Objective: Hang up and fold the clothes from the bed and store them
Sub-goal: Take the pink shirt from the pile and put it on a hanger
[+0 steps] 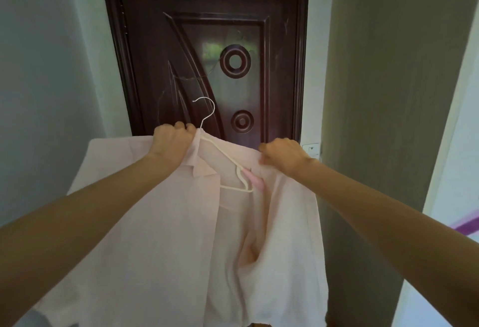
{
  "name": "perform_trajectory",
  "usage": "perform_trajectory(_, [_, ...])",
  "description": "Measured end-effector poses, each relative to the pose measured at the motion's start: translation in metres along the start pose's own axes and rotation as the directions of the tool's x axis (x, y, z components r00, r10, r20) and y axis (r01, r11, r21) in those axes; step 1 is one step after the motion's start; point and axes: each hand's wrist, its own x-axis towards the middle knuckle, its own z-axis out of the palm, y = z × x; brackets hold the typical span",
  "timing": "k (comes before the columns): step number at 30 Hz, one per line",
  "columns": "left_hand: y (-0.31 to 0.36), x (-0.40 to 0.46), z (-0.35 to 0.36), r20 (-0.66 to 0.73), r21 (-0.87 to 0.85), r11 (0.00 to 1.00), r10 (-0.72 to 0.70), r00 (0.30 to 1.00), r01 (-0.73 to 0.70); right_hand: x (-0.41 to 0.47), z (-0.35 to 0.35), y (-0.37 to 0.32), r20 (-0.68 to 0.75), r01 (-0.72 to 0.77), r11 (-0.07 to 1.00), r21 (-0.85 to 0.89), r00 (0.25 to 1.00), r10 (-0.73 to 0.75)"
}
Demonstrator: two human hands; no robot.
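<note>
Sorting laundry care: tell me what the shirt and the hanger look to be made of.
Shirt: thin, pale pink woven cloth, matte and faintly sheer, perhaps cotton or linen; it drapes in soft folds. Hanger: slim cream frame, probably coated wire, judging by its thin curved hook.

Soft, dim indoor daylight, brightest along the right edge. The glossy dark door (207,41) shows a pale window reflection at its centre. Wide-angle distortion bends the frame edges; focus is slightly soft throughout.
</note>
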Motion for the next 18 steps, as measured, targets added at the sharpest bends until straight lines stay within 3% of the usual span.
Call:
perform_trajectory(4, [0.007,-0.004,-0.003,0.054,-0.013,0.999,0.040,0.998,-0.039,0.006,0.008,0.000,-0.025,-0.162,0.927,0.338,0.983,0.181])
perform_trajectory(9, [0.017,-0.008,-0.009,0.176,-0.262,0.964,0.011,0.984,0.036,0.014,0.009,-0.012,-0.019,-0.265,0.787,0.557,0.943,0.331])
perform_trajectory(13, [0.031,-0.006,-0.009,0.145,-0.448,0.889,-0.024,0.989,0.088,0.012,-0.003,-0.030,-0.089,-0.243,0.701,0.671,0.912,0.401])
perform_trajectory(18, [0.042,-0.001,-0.011,0.115,-0.598,0.790,-0.083,0.990,0.135,-0.003,-0.010,-0.061,-0.205,-0.066,0.553,0.830,0.887,0.414])
